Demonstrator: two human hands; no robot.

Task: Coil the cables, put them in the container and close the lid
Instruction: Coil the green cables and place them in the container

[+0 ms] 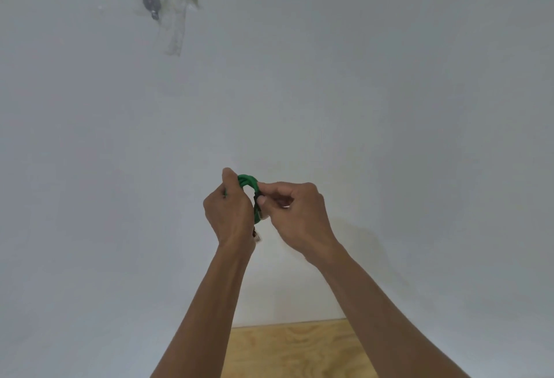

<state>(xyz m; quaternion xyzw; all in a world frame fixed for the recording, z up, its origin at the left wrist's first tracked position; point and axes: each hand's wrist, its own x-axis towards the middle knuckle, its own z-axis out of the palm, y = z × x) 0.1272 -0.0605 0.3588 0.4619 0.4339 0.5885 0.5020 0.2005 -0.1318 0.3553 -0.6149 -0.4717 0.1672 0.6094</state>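
Note:
A green cable (248,181) is wound into a small coil and held up in front of a pale wall. My left hand (229,212) is closed around the coil's left side, hiding most of it. My right hand (295,212) pinches the coil's right side between thumb and forefinger. A clear plug (257,237) on the cable's end hangs just below my left hand. No container or lid is in view.
A wooden surface (296,347) shows at the bottom between my forearms. On the wall at upper left are a dark round fitting (149,2) and strips of clear tape (175,26).

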